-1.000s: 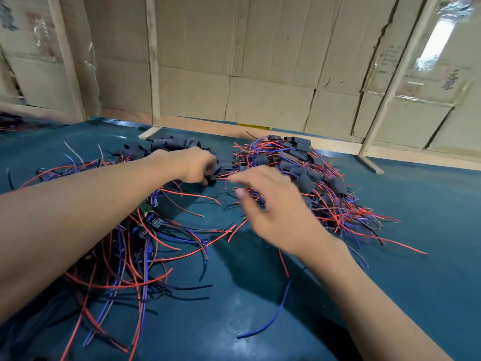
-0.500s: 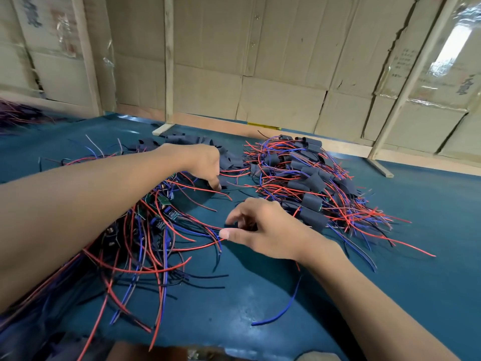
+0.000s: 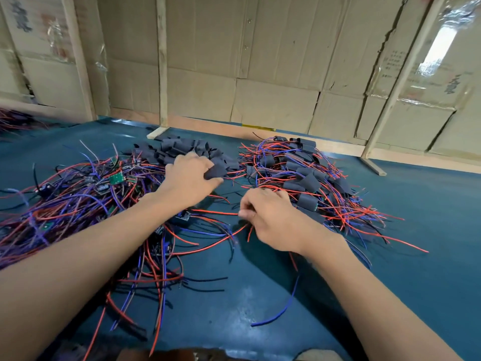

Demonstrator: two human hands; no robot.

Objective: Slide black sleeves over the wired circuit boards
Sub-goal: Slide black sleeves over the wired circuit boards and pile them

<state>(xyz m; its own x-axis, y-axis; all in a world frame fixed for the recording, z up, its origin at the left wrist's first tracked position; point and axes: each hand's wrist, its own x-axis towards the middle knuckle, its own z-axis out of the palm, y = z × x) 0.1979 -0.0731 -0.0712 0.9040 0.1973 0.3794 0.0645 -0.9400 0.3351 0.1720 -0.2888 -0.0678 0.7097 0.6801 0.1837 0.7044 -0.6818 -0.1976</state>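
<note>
A heap of loose black sleeves [image 3: 179, 148] lies at the back middle of the table. My left hand [image 3: 188, 182] is at its near edge and pinches one black sleeve [image 3: 216, 171] between thumb and fingers. To the left sprawls a tangle of bare wired circuit boards [image 3: 115, 178] with red, blue and black leads. On the right is a pile of sleeved boards [image 3: 305, 182]. My right hand [image 3: 270, 220] is beside that pile, fingers curled, pinching the end of a red wire [image 3: 216, 212] that runs left to a small board [image 3: 182, 217].
The table has a dark teal top [image 3: 429, 256]. Cardboard panels and wooden posts [image 3: 162, 61] wall off the far edge. A loose blue wire [image 3: 281, 308] lies near me between my forearms. More wires lie at the far left edge [image 3: 13, 121].
My left hand has lifted a black sleeve from the heap. My right hand has closed its fingers on a red wire. The view has shifted slightly.
</note>
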